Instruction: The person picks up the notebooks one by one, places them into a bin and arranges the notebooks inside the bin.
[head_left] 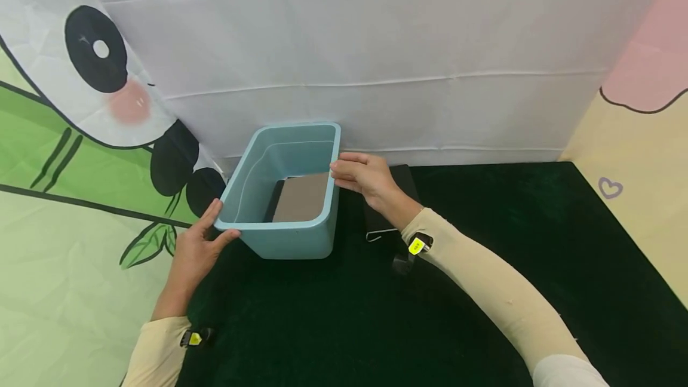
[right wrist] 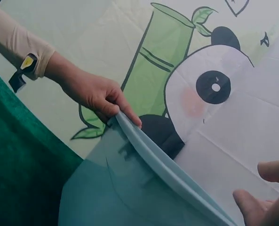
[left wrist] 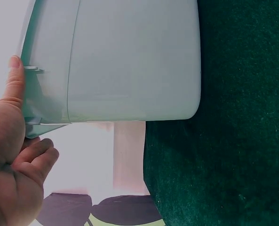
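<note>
A light blue plastic bin (head_left: 292,240) stands upright at the back left of the dark green table. My left hand (head_left: 196,255) grips its near left corner, thumb on the near side and fingers on the left. The left wrist view shows that hand (left wrist: 17,155) with its fingers curled beneath the rim. At the right rim is my right hand (head_left: 368,181), its fairly straight fingertips touching the edge. Inside the bin lies a flat grey-brown piece (head_left: 301,196) with a dark edge on its left.
A flat black object (head_left: 405,181) lies right of the bin, partly hidden by my right hand, with a thin metal wire (head_left: 380,233) at its near end. White cloth (head_left: 376,46) hangs behind, and a panda-printed cloth (head_left: 80,243) lines the left side.
</note>
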Available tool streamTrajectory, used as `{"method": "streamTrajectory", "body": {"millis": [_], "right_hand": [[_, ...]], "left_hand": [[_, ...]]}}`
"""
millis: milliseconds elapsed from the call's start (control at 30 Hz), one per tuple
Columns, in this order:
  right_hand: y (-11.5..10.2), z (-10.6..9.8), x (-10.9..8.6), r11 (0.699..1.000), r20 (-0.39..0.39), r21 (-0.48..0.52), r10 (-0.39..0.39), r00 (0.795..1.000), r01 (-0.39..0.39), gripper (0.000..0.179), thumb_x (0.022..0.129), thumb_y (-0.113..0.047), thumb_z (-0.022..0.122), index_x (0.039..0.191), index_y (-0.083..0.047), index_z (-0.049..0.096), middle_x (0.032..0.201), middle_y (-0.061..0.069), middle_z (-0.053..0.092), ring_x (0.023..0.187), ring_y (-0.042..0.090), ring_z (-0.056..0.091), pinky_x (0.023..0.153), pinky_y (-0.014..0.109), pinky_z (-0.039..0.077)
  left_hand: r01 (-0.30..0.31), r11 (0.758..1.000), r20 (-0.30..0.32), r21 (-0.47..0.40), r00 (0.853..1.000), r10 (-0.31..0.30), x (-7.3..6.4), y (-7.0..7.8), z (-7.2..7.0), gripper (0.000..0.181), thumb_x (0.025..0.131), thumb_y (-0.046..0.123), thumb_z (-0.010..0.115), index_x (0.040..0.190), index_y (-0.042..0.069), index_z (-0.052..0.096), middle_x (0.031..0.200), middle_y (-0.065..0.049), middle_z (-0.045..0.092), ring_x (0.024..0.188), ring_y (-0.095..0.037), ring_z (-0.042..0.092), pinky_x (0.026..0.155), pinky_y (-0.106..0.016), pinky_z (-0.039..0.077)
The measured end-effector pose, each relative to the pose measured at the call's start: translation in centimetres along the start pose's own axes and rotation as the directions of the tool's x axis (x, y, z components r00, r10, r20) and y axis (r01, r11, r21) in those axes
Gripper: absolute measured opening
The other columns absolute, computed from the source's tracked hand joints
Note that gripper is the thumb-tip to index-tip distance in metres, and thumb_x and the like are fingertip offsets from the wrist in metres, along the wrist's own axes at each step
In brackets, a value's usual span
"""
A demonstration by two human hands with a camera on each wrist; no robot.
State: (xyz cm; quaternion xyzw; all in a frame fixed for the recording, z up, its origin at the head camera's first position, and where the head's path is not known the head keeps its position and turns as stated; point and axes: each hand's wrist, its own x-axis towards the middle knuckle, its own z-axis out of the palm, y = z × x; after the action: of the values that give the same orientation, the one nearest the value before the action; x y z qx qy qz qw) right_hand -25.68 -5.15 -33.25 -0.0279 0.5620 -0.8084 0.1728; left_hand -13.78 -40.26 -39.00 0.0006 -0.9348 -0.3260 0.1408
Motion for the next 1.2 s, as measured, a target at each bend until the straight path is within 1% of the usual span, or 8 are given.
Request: {"method": "streamTrajectory", "body": {"millis": [200, 333, 500, 600, 767, 1000, 1100, 1200], "right_hand": [[0.2, -5.7, -0.7, 0.982, -0.049, -0.185, -0.046, 0.998, 0.036, 0.054, 0.095, -0.014, 0.074, 0.145, -0.004, 0.055, 0.137, 0.017, 0.064, 0.124, 0.029, 0.065, 0.099, 0.038, 0.057], [1.2, -9.6, -1.0, 0.948, -0.080, -0.319, -0.052, 0.995, 0.024, 0.060, 0.096, -0.020, 0.074, 0.149, -0.003, 0.051, 0.145, 0.018, 0.057, 0.131, 0.031, 0.060, 0.105, 0.044, 0.053], [2.9, -12.6, -1.3, 0.895, -0.091, -0.445, -0.058, 0.994, 0.011, 0.066, 0.097, -0.029, 0.073, 0.152, -0.004, 0.046, 0.153, 0.019, 0.050, 0.137, 0.032, 0.054, 0.108, 0.046, 0.051], [4.1, -14.0, -1.3, 0.819, -0.095, -0.573, -0.094, 0.991, 0.022, 0.069, 0.097, -0.035, 0.072, 0.154, -0.005, 0.045, 0.155, 0.019, 0.048, 0.140, 0.033, 0.051, 0.110, 0.048, 0.048], [5.9, -15.3, -1.2, 0.640, -0.078, -0.766, -0.181, 0.980, 0.057, 0.077, 0.095, -0.046, 0.071, 0.155, -0.007, 0.043, 0.157, 0.019, 0.045, 0.142, 0.037, 0.047, 0.111, 0.053, 0.046], [7.9, -15.8, -0.9, 0.542, -0.065, -0.838, -0.204, 0.977, 0.057, 0.087, 0.092, -0.050, 0.074, 0.159, -0.009, 0.037, 0.156, 0.024, 0.044, 0.140, 0.042, 0.047, 0.106, 0.057, 0.049], [8.5, -15.8, -0.9, 0.484, -0.052, -0.874, -0.200, 0.978, 0.052, 0.088, 0.092, -0.050, 0.074, 0.159, -0.008, 0.036, 0.157, 0.025, 0.042, 0.141, 0.043, 0.045, 0.109, 0.060, 0.045], [9.0, -15.8, -0.9, 0.447, -0.047, -0.893, -0.188, 0.981, 0.043, 0.089, 0.092, -0.049, 0.074, 0.159, -0.006, 0.035, 0.160, 0.024, 0.038, 0.145, 0.044, 0.040, 0.114, 0.062, 0.039]], "left_hand": [[0.001, 1.000, 0.003, 0.001, 1.000, -0.001, 0.0, -0.1, -0.1, 0.082, 0.095, 0.039, 0.072, 0.162, 0.024, 0.027, 0.167, -0.004, 0.024, 0.146, -0.046, 0.036, 0.108, -0.065, 0.038], [0.001, 1.000, -0.001, 0.007, 1.000, -0.001, -0.1, -0.2, -0.2, 0.082, 0.095, 0.040, 0.072, 0.162, 0.022, 0.028, 0.166, -0.004, 0.025, 0.145, -0.045, 0.037, 0.107, -0.064, 0.039], [0.019, 1.000, 0.008, -0.001, 1.000, -0.019, -0.1, -0.2, -0.4, 0.082, 0.095, 0.040, 0.071, 0.162, 0.024, 0.026, 0.167, -0.003, 0.023, 0.147, -0.045, 0.035, 0.108, -0.065, 0.039], [0.024, 1.000, 0.011, -0.004, 1.000, -0.024, -0.1, -0.1, -0.3, 0.082, 0.095, 0.040, 0.071, 0.162, 0.023, 0.026, 0.167, -0.003, 0.023, 0.147, -0.045, 0.035, 0.108, -0.065, 0.038], [0.020, 1.000, 0.007, -0.003, 1.000, -0.020, -0.1, -0.2, -0.2, 0.082, 0.095, 0.042, 0.071, 0.162, 0.024, 0.026, 0.167, -0.002, 0.023, 0.147, -0.045, 0.035, 0.108, -0.064, 0.039], [0.026, 1.000, 0.009, -0.012, 1.000, -0.026, -0.1, 0.0, -0.2, 0.082, 0.095, 0.040, 0.071, 0.162, 0.025, 0.026, 0.167, -0.003, 0.024, 0.147, -0.044, 0.034, 0.109, -0.064, 0.038], [0.031, 0.999, 0.009, -0.013, 0.999, -0.031, -0.2, 0.1, -0.3, 0.082, 0.095, 0.039, 0.072, 0.162, 0.025, 0.027, 0.167, -0.004, 0.024, 0.147, -0.044, 0.034, 0.109, -0.064, 0.039], [0.029, 0.999, 0.005, -0.013, 1.000, -0.029, -0.2, 0.2, -0.3, 0.082, 0.095, 0.039, 0.072, 0.162, 0.025, 0.027, 0.167, -0.005, 0.025, 0.147, -0.044, 0.035, 0.108, -0.063, 0.039]]}}
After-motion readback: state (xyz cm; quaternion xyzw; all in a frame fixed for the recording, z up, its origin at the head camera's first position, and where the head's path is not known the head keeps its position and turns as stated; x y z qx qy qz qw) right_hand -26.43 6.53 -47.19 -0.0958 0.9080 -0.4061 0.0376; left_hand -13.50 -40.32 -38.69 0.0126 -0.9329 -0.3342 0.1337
